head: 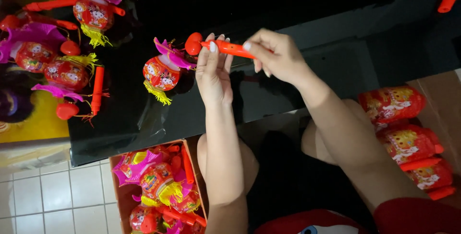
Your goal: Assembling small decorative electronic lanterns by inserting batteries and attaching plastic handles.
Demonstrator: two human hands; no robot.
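Both hands hold one orange stick [225, 48] over the black table [297, 18]. The left hand [213, 73] pinches it near its red heart end; the right hand [273, 56] grips the other end. The little red lantern [162, 73] sits just left of the stick, so keep the stick level and the string loose.

Black table [297, 8] open beyond hands [240, 63]; finished lanterns [67, 47] crowd left; lantern [161, 73] just beside.

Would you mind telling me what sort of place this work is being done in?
Probably a home workspace for assembling toy lanterns, not a factory: a glossy black table over tiled floor, finished lanterns laid out, and a cardboard box full of more.
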